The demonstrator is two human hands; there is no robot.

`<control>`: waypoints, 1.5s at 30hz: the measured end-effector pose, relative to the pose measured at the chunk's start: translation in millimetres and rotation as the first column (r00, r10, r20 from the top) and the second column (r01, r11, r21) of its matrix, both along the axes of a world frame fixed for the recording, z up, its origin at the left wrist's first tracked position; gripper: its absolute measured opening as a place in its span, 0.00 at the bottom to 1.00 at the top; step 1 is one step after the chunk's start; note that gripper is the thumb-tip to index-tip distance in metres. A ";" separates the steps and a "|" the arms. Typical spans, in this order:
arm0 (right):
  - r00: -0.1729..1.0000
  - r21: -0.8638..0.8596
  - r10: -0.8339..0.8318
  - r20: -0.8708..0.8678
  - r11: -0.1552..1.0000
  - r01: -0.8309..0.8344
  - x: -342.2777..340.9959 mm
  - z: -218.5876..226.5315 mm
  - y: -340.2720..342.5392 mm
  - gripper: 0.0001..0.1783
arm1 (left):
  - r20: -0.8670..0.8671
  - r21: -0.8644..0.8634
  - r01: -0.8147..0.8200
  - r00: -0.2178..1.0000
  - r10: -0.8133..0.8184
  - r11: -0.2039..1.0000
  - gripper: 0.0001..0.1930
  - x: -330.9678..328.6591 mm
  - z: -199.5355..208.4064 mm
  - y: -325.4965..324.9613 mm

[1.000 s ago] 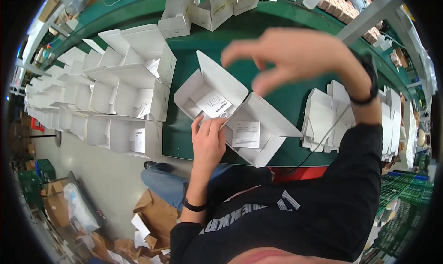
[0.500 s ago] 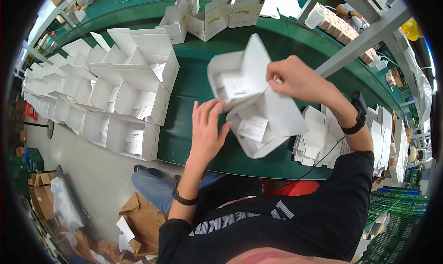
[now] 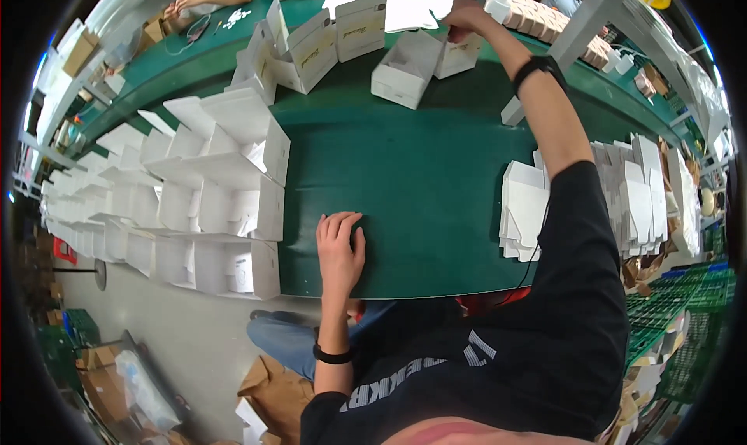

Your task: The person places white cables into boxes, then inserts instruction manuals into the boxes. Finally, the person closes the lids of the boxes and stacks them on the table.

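Note:
My right hand (image 3: 465, 17) is stretched to the far side of the green table (image 3: 405, 188). Its fingers are closed at the top edge of an upright white cardboard panel (image 3: 459, 54). That panel stands against an open white box (image 3: 406, 70); whether it is the box's lid or part of a second box I cannot tell. My left hand (image 3: 340, 250) lies on the near part of the table, fingers stretched and holding nothing. Left of the box, several open white boxes (image 3: 311, 56) stand with their lids up.
Rows of open white boxes (image 3: 241, 204) with papers inside line the left side. Flat white cartons (image 3: 523, 204) are stacked at right, near a grey metal post (image 3: 576, 40). White sheets (image 3: 397, 1) lie at the back. Another person's hands (image 3: 187, 4) are at far left.
My right hand has carried the open white boxes from the middle of the table to the far side. The left hand has let go and come down onto the table, nearer to me.

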State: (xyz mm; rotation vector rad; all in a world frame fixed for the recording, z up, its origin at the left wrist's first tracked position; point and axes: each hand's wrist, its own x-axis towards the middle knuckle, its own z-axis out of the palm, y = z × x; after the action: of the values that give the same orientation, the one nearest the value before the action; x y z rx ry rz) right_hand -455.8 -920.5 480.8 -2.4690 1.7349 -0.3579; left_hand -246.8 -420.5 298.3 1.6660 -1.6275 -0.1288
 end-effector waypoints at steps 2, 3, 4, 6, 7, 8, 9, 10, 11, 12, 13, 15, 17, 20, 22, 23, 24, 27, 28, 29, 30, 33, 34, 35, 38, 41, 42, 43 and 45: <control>0.978 0.135 -0.086 0.190 0.989 0.061 4.9 -10.4 -25.0 0.16 | -0.026 -0.017 0.023 0.999 -0.023 1.000 0.12 -2.0 -1.0 -2.3; 0.922 0.277 -0.172 0.347 0.958 0.074 3.9 -16.5 -37.6 0.15 | -0.038 -0.024 0.030 0.999 -0.031 0.999 0.12 -4.3 -1.7 -3.7; 0.915 0.274 -0.182 0.361 0.958 0.082 5.5 -22.1 -49.7 0.15 | -0.052 -0.025 0.029 0.998 -0.030 0.999 0.12 -6.5 -3.1 -5.6; 0.995 0.112 0.005 0.099 0.994 -0.016 18.5 -31.2 -63.2 0.15 | -0.051 -0.023 0.024 0.998 -0.025 0.999 0.11 -5.3 -2.0 -4.6; 0.995 0.041 0.082 -0.052 0.996 -0.080 21.3 -35.3 -71.3 0.14 | -0.056 -0.027 0.025 0.998 -0.026 0.999 0.11 -6.4 -3.3 -6.5; 0.996 0.038 0.076 -0.046 0.997 -0.074 23.1 -36.3 -79.0 0.14 | -0.064 -0.031 0.025 0.998 -0.027 0.999 0.11 -8.0 -3.1 -7.0; 0.995 0.075 -0.017 0.098 0.997 0.010 22.1 -35.6 -87.2 0.15 | -0.075 -0.037 0.028 0.997 -0.031 0.999 0.11 -9.2 -2.9 -8.7; 0.966 0.128 -0.108 0.234 0.989 0.079 23.5 -38.5 -94.0 0.16 | -0.072 -0.035 0.030 0.997 -0.032 0.999 0.11 -10.0 -3.3 -8.9; 0.911 0.187 -0.203 0.358 0.972 0.143 19.8 -40.5 -99.8 0.16 | -0.070 -0.041 0.038 0.997 -0.041 0.998 0.10 -11.2 -3.3 -11.8; 0.916 0.197 -0.184 0.356 0.973 0.119 31.6 -46.9 -97.3 0.16 | -0.069 -0.037 0.019 0.997 -0.021 0.999 0.10 -8.2 -3.7 -7.3; 0.862 0.270 -0.185 0.471 0.961 0.058 34.9 -50.8 -94.4 0.18 | -0.070 -0.036 0.000 0.998 -0.003 0.999 0.10 -6.4 -3.3 -4.2; 0.720 0.393 -0.209 0.662 0.914 -0.096 44.2 -51.8 -81.2 0.20 | -0.093 -0.046 -0.008 0.996 0.003 0.999 0.09 -6.0 -0.3 -6.1; 0.893 0.103 -0.094 0.440 0.993 0.054 70.3 -42.2 -56.9 0.26 | -0.112 -0.080 -0.012 0.994 0.003 0.997 0.09 -0.1 3.9 1.2; 0.983 -0.541 0.183 -0.003 0.827 -0.155 82.1 -19.0 -37.1 0.27 | -0.331 -0.137 -0.127 0.941 0.075 0.982 0.09 -10.4 26.3 23.0; 0.898 -0.413 0.433 0.085 0.835 -0.363 130.6 11.9 56.2 0.24 | -0.355 -0.204 -0.272 0.916 0.188 0.940 0.09 -1.8 54.1 51.4; 0.858 -0.278 0.490 0.154 0.855 -0.438 164.2 27.8 105.3 0.22 | -0.288 -0.253 -0.345 0.919 0.270 0.904 0.09 7.3 70.5 68.3; 0.756 -0.303 0.626 0.192 0.771 -0.561 180.3 39.8 134.9 0.20 | -0.263 -0.319 -0.423 0.899 0.349 0.848 0.09 13.4 84.5 83.5; 0.499 -0.320 0.847 0.183 0.531 -0.784 228.7 51.6 202.3 0.19 | -0.259 -0.364 -0.567 0.824 0.505 0.739 0.11 39.6 103.3 109.2; 0.484 -0.330 0.854 0.189 0.520 -0.788 247.7 47.1 217.1 0.19 | -0.265 -0.341 -0.639 0.769 0.582 0.689 0.13 47.4 107.1 114.4; 0.394 -0.511 0.915 0.080 0.378 -0.772 265.6 36.9 228.8 0.21 | -0.258 -0.351 -0.642 0.766 0.588 0.682 0.13 53.4 109.3 116.5; 0.314 -0.660 0.948 -0.044 0.209 -0.722 278.4 26.1 234.1 0.23 | -0.188 -0.302 -0.649 0.759 0.623 0.699 0.15 57.2 110.9 118.4; 0.475 -0.615 0.879 -0.049 0.349 -0.707 317.6 11.1 224.8 0.24 | -0.036 -0.220 -0.670 0.731 0.681 0.709 0.20 77.1 114.0 122.0; 0.557 -0.588 0.829 -0.056 0.424 -0.689 331.1 11.2 220.2 0.25 | -0.018 -0.215 -0.713 0.686 0.727 0.668 0.21 87.8 113.5 123.5; 0.547 -0.599 0.836 -0.051 0.412 -0.687 343.8 14.0 221.3 0.25 | -0.002 -0.207 -0.757 0.634 0.773 0.620 0.23 98.0 111.2 127.5; 0.635 -0.158 0.772 -0.036 0.623 -0.766 379.3 17.1 220.8 0.26 | 0.066 -0.201 -0.797 0.569 0.819 0.570 0.25 130.4 99.6 139.4; 0.599 -0.126 0.796 -0.082 0.588 -0.799 392.8 -2.1 198.1 0.22 | 0.167 -0.175 -0.780 0.578 0.799 0.601 0.26 156.7 94.2 133.3; 0.567 -0.154 0.822 -0.061 0.553 -0.819 394.5 -8.0 188.7 0.21 | 0.208 -0.092 -0.757 0.621 0.756 0.647 0.26 165.9 95.5 127.6; 0.535 -0.175 0.844 -0.042 0.521 -0.835 390.8 -13.1 183.3 0.19 | 0.242 0.001 -0.726 0.667 0.705 0.687 0.26 171.1 95.9 123.2; 0.518 -0.188 0.855 -0.025 0.505 -0.843 381.2 -18.0 177.9 0.18 | 0.265 0.104 -0.675 0.727 0.634 0.731 0.25 174.1 93.6 120.1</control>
State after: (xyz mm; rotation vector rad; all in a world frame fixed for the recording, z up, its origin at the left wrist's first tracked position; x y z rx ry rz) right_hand -74.6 -742.6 462.8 -2.9918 0.2571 -0.4741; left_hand -72.7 -300.4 391.9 2.3888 -1.0816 0.2718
